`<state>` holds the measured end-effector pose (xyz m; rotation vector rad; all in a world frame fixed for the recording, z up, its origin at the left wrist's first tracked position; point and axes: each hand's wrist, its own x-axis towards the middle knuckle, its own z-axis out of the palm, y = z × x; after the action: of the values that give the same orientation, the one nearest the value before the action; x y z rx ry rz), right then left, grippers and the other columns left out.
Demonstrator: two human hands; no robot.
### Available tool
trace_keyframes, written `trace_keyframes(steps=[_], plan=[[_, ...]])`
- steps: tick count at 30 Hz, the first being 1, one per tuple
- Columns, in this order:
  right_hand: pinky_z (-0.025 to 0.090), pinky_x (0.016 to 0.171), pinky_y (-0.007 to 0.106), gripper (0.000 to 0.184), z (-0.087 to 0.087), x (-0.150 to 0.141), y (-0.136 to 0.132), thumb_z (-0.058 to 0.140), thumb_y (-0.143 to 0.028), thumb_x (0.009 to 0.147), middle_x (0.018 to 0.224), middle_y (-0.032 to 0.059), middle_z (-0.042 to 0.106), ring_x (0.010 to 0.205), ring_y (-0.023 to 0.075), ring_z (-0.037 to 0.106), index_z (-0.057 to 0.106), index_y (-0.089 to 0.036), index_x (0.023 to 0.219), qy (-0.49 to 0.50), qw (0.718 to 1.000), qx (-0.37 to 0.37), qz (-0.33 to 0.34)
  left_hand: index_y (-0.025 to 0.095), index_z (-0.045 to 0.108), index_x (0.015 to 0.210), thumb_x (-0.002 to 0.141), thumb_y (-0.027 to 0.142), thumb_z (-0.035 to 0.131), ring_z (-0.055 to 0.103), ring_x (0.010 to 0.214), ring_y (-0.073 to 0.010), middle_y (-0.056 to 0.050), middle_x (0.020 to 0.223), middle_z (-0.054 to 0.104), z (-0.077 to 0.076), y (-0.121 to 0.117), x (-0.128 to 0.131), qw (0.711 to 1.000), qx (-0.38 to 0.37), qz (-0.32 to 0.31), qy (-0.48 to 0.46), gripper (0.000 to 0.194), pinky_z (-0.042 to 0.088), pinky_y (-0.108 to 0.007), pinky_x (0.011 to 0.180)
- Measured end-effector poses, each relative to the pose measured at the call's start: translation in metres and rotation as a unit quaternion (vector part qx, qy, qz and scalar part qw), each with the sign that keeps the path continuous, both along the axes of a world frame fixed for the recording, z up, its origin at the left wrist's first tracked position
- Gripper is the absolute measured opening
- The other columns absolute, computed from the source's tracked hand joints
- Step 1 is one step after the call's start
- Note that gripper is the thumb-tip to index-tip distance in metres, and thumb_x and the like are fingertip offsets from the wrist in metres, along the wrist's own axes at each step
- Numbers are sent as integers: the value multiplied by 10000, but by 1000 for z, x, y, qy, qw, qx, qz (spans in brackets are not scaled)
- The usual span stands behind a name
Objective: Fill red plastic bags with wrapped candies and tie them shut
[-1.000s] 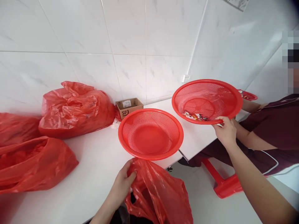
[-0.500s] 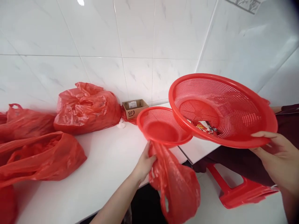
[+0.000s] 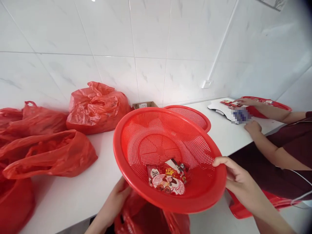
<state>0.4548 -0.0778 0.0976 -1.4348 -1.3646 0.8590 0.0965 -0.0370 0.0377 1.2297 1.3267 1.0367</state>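
Observation:
My right hand grips the right rim of a large red plastic sieve basket, held tilted in the air in front of me. Small red printed packets lie in its low side. My left hand is under the basket's near edge, closed on the mouth of a red plastic bag that hangs below the table edge. A second red sieve basket sits on the white table behind the held one.
Several full red plastic bags lie at the left and back of the table. A small cardboard box stands by the tiled wall. Another person's arms rest at the right, near a red tray. A red stool stands below.
My right hand has swung the basket with the packets from the right across to directly in front of me, over the bag. The view has turned slightly left.

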Motion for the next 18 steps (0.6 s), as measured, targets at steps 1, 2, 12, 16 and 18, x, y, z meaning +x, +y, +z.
trace_keyframes(steps=[1, 2, 12, 16, 18], plan=[[546, 634, 250, 251, -6, -5, 2, 721, -389, 753, 928, 18, 640, 729, 159, 617, 607, -247, 926, -5, 1000, 0, 3, 217, 670, 1200, 735, 327, 626, 613, 1183, -303, -81, 1175, 715, -3, -8, -19, 999, -11, 38, 20, 480, 497, -463, 1010], [545, 658, 251, 238, -12, -10, 6, 704, -380, 770, 941, 19, 636, 756, 161, 619, 602, -247, 939, -11, 1000, 3, 0, 246, 654, 1227, 739, 330, 619, 584, 1229, -287, -61, 1238, 688, -7, -16, -37, 997, -20, 71, 37, 497, 490, -437, 1027], [551, 865, 347, 260, -75, -62, 59, 586, -349, 826, 1160, 78, 583, 1041, 215, 608, 585, -224, 1054, -122, 979, 108, -126, 330, 519, 1387, 846, 483, 529, 673, 1103, -256, -9, 1316, 641, -27, -64, -90, 980, -99, 171, 24, 562, 609, -335, 840], [560, 832, 385, 572, -74, -63, 55, 581, -431, 855, 1302, 111, 570, 1043, 245, 649, 430, -268, 1382, -151, 982, 40, -105, 356, 460, 1428, 840, 508, 557, 658, 1128, -266, -6, 1346, 620, -19, -63, -83, 974, -91, 207, 15, 615, 603, -352, 857], [566, 780, 392, 653, -60, -63, 42, 601, -457, 854, 1151, 84, 662, 881, 235, 696, 358, -301, 1440, -168, 982, -19, -81, 364, 417, 1454, 832, 490, 587, 628, 1177, -269, -2, 1379, 592, -14, -60, -80, 973, -76, 218, 19, 657, 587, -355, 895]])
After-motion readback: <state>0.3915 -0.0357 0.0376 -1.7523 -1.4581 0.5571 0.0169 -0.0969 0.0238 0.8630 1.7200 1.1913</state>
